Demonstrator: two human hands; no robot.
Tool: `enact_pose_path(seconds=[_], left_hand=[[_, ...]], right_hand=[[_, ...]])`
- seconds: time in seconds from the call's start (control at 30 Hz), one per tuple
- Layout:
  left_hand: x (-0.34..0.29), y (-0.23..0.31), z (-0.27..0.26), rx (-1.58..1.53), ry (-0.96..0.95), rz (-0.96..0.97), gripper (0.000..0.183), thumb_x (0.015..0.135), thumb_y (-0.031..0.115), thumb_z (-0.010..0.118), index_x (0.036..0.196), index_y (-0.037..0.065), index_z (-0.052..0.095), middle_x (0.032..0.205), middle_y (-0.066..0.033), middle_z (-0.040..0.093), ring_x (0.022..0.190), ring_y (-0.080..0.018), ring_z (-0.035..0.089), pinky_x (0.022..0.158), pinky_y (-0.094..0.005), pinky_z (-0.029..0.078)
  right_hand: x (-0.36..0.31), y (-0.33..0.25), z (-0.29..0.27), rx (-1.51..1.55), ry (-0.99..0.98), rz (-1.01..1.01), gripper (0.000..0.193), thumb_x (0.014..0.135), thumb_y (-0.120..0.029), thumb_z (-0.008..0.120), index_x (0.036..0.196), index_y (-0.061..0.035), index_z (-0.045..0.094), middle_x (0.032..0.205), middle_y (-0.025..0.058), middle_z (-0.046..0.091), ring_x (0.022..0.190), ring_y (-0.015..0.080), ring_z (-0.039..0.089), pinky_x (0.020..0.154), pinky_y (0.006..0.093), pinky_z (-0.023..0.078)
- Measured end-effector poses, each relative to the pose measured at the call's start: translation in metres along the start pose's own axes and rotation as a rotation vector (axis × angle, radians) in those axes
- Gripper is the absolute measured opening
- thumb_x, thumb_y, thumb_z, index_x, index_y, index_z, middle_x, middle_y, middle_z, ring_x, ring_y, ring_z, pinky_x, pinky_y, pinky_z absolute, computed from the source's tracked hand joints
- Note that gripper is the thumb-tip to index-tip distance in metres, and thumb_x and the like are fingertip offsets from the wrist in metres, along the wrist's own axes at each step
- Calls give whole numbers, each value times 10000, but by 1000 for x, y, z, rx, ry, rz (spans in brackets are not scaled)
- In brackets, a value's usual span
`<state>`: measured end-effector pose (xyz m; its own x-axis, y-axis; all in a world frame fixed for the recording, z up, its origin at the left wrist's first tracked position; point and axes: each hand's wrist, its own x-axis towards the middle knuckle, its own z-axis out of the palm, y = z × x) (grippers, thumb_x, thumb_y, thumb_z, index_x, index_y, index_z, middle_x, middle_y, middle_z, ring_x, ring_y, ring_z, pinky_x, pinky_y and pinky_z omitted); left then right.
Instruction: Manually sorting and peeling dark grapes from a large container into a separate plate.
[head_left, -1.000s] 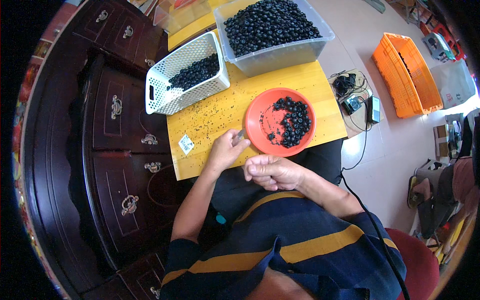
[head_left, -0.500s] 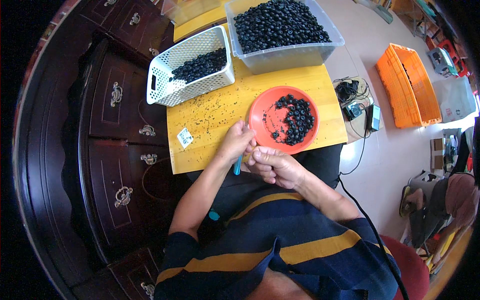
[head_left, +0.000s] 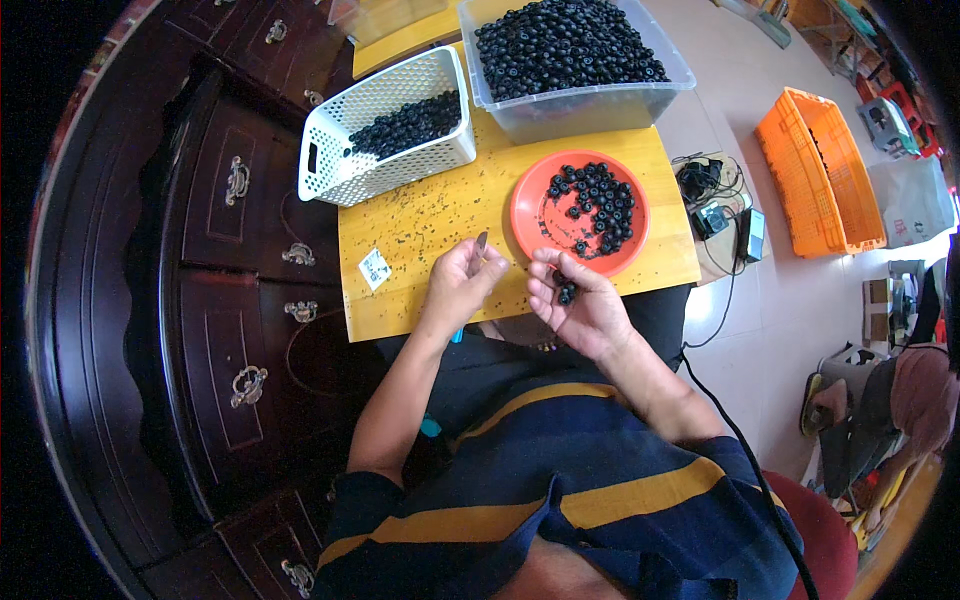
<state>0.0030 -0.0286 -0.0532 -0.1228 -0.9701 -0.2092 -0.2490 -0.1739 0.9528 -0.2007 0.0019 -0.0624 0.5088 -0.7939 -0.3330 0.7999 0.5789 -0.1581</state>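
My left hand [head_left: 458, 288] is closed over the table's front edge around a slim blue-handled knife [head_left: 482, 241]. Its narrow blade sticks up past the thumb, and a bit of blue shows below the palm. My right hand [head_left: 583, 308] is turned partly palm up, fingers curled, with small round black parts [head_left: 567, 294] lying in them; how many is hard to tell. Just beyond it a red plastic bowl [head_left: 528, 190] holds many similar ring-like black parts [head_left: 610, 205], mostly toward its right side. Black shavings lie in the bowl too.
A white perforated basket [head_left: 390, 178] and a large clear bin [head_left: 590, 110], both with black parts, stand at the back of the yellow table [head_left: 665, 250]. Dark crumbs and a small white packet [head_left: 375, 269] lie at left. Cables [head_left: 700, 180] and an orange crate [head_left: 800, 180] are right.
My hands have moved apart. The right one has opened partly, showing black parts in its fingers. The left has tilted so the blade shows. Parts in the bowl have shifted and spread.
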Motion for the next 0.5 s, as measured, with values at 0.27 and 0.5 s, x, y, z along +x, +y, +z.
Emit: enact_pose_path(seconds=[0.27, 0.5], left_hand=[[-41, 47, 25, 422, 57, 384, 164, 844, 88, 752, 988, 31, 698, 714, -48, 676, 615, -107, 618, 595, -276, 507], [-41, 42, 35, 560, 32, 468, 358, 825, 184, 766, 1150, 79, 659, 783, -122, 679, 690, -308, 686, 615, -418, 535]], right_hand=[[8, 2, -3, 134, -148, -4, 498, 1047, -355, 462, 1406, -10, 483, 1427, 184, 539, 1279, 309, 544, 1104, 483, 414], [8, 11, -2, 81, -186, 18, 557, 1062, -397, 405, 1446, 4, 441, 1459, 189, 510, 1309, 304, 519, 1128, 463, 395]])
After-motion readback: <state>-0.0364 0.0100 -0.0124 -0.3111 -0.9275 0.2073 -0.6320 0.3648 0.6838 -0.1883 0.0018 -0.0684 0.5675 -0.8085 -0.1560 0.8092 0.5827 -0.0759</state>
